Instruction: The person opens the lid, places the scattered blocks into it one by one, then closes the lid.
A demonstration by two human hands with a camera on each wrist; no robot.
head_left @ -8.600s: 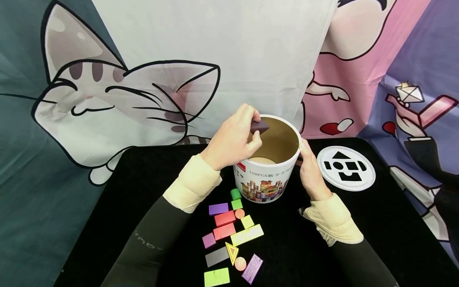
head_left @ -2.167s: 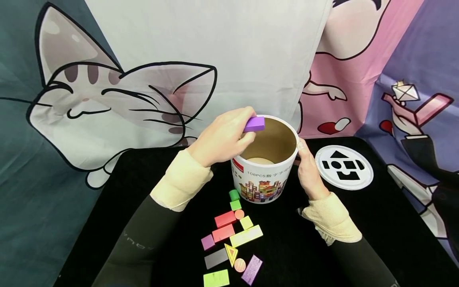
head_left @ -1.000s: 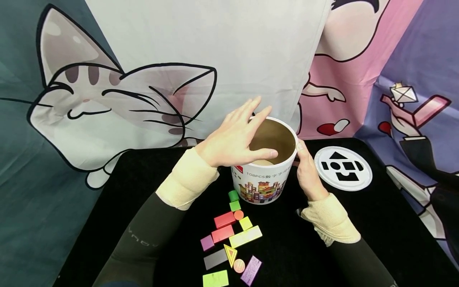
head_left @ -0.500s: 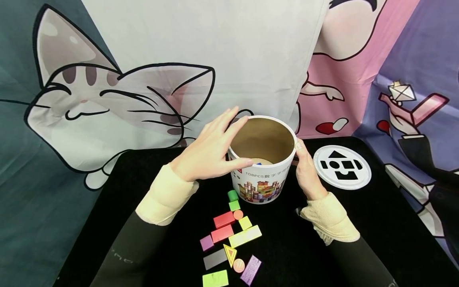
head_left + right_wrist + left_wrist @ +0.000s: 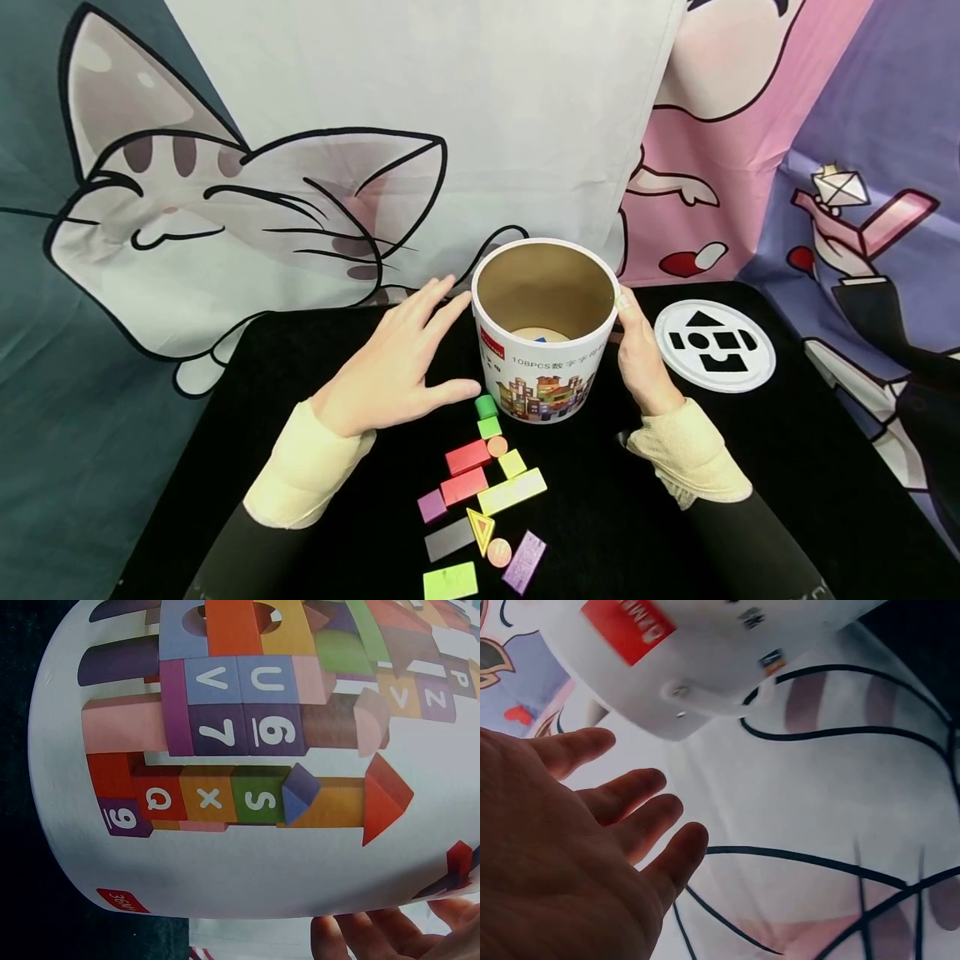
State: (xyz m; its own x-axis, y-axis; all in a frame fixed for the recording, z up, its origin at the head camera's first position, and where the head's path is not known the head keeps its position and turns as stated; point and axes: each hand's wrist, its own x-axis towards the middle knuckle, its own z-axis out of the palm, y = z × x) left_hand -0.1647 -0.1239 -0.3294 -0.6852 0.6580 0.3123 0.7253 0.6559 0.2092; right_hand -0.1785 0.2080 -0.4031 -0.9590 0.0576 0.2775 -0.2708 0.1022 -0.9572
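Observation:
A white bucket (image 5: 543, 350) with printed building blocks stands upright, its mouth uncovered. My right hand (image 5: 647, 358) holds its right side, thumb at the rim; in the right wrist view, fingertips of the right hand (image 5: 397, 937) touch the bucket (image 5: 225, 862). My left hand (image 5: 393, 358) hovers left of the bucket, fingers spread, holding nothing. In the left wrist view, the left hand (image 5: 577, 847) is apart from the bucket (image 5: 705, 667). A small blue piece (image 5: 540, 339) shows inside; the rest of the bottom is partly hidden by the front wall.
Toy blocks lie before the bucket: green cylinder (image 5: 486, 407), red block (image 5: 464, 487), long yellow block (image 5: 512, 492), yellow triangle (image 5: 482, 531), grey block (image 5: 450, 540), lime block (image 5: 450, 581) and others. A white lid (image 5: 715, 379) with cut-outs lies right on the black tabletop (image 5: 600, 533).
My left hand held a dark brown block, later a purple one, over the bucket. It let go and moved left and down. The purple block left the table group; the right hand stayed.

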